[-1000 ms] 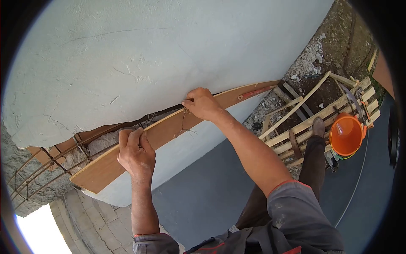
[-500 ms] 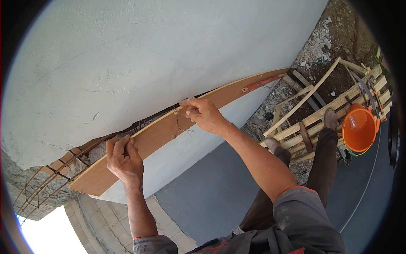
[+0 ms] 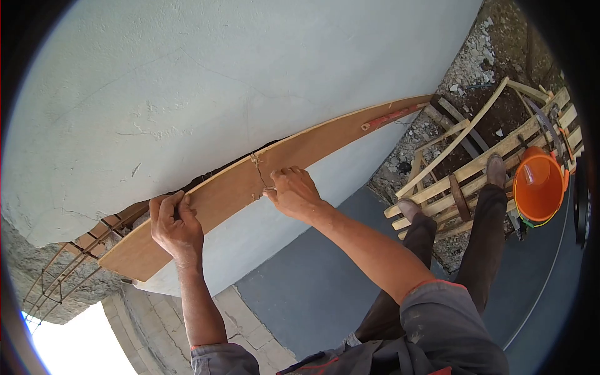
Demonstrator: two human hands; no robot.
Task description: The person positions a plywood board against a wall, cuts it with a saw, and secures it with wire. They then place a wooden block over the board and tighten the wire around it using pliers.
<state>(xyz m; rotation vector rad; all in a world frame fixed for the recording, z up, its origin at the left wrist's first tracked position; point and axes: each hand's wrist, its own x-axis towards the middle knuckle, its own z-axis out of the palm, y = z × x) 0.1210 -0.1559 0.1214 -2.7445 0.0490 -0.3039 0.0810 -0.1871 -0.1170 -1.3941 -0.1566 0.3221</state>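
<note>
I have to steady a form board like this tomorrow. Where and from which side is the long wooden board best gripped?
Probably along its free top edge, coming from the outer face. The wooden board stands on edge against the white wall, so only that rim is open. The left hand hooks its fingers over it there; the right hand works at the tie wire on the face.

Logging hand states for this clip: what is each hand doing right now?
Left hand: closed on the board's top edge.
Right hand: fingers pinching the wire against the board.

above: wall (image 3: 250, 69) blocks | left: rebar (image 3: 56, 275) crowds | below board (image 3: 300, 153): seemingly free
</note>
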